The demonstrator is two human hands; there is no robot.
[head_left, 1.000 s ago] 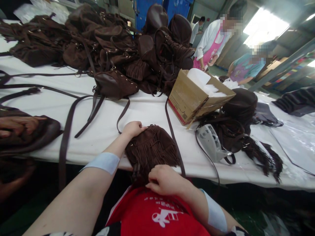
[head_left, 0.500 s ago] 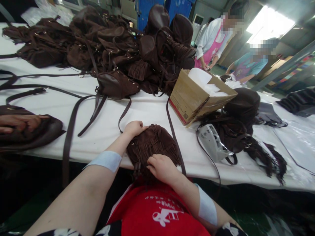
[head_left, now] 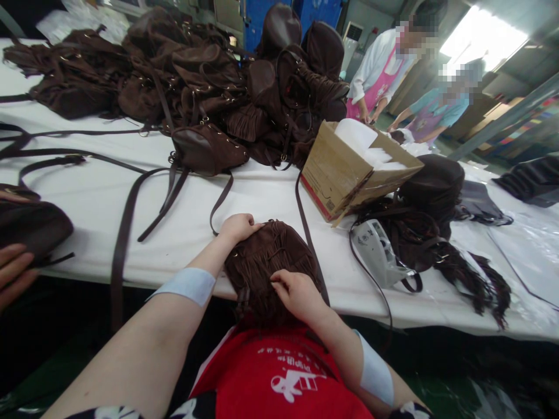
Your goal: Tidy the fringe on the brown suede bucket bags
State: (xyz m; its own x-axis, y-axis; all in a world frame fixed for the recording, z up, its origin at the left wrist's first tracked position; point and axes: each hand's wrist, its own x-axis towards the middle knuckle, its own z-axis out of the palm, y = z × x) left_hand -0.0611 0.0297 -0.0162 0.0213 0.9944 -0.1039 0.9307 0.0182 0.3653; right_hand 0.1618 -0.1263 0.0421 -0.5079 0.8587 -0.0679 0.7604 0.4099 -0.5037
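Observation:
A dark brown fringed bag (head_left: 275, 250) lies at the table's front edge, against my red apron. My left hand (head_left: 240, 227) is closed on the bag's upper left edge, thumb and fingers gripping it. Over the lower right of the bag, my right hand (head_left: 294, 294) is closed in a pinch near the fringe. Whatever sits between those fingertips is too small to make out. A long strap (head_left: 305, 227) runs from the bag up toward the cardboard box.
A heap of brown bags (head_left: 187, 75) covers the back of the white table (head_left: 174, 244). Right of me stand a cardboard box (head_left: 345, 174) with white sheets and a grey device (head_left: 375, 250). A co-worker's hand (head_left: 15, 273) holds another bag (head_left: 35, 227) at left. Two people work beyond.
My right hand has shifted slightly right and up over the fringe. My left hand stays put. At left, the co-worker's bag and hands have moved left and turned.

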